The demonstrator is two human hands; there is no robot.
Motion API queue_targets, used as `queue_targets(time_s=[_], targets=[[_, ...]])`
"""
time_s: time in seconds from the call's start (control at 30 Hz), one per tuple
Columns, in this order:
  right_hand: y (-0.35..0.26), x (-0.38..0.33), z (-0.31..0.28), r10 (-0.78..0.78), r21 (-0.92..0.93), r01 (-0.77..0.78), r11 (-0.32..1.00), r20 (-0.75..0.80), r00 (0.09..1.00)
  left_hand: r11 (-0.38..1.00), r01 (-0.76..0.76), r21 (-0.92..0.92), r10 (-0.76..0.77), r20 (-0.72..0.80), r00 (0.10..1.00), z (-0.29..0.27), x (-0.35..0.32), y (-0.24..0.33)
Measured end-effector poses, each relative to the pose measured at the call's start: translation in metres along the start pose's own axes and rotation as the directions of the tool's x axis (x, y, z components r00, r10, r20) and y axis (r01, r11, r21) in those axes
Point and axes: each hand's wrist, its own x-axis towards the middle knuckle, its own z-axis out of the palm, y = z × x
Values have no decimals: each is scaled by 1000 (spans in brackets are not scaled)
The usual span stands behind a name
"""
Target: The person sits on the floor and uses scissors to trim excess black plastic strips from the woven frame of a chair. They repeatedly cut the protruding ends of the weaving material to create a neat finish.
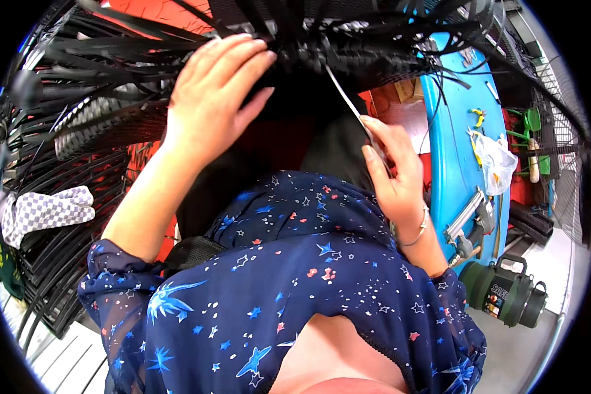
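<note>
So the main thing here is a thin silvery tool (346,93), right of center in the upper half of the frame. Its long axis runs on a slant: the narrow end points up and a bit left, the handle end comes down to the right. The right hand (400,176) has it pinched between thumb and fingers, with a bracelet (421,231) on that wrist. The tip reaches the lower edge of a black woven piece (374,64) that stretches sideways across the top of the frame. Can't tell if it actually goes into the weave, too dark there.

The left hand (218,95) is up top, left of center, on the weave. Fingers are stretched out and lie close together, thumb a little apart. Can't tell if it's gripping a strip. Loose black strips (138,49) fan out all over the upper left.

On the right there's a blue table (443,154) with yellow-handled pliers (479,118) and a crumpled plastic bag (496,161). Dark green jug (496,295) at lower right, checkered cloth (49,210) far left.
</note>
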Motion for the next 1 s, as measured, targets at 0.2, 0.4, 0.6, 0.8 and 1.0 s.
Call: queue_targets(time_s=[0.2, 0.4, 0.6, 0.8, 1.0], targets=[[-13, 39, -33, 13, -211, 13, 977, 119, 993, 974, 29, 223, -44, 59, 997, 12, 27, -6], [-16, 72, -51, -57, -419, 131, 899, 183, 981, 952, -56, 301, 5, 165, 986, 26, 62, -30], [-18, 103, -58, -151, -570, 260, 779, 232, 961, 959, -125, 253, 138, -37, 990, 45, 63, -46], [-14, 116, -57, -183, -643, 342, 685, 303, 935, 975, 14, 220, 12, -115, 993, 44, 67, -19], [-17, 113, -62, -149, -671, 350, 654, 339, 929, 960, 83, 267, -57, -104, 993, 55, 63, -21]])
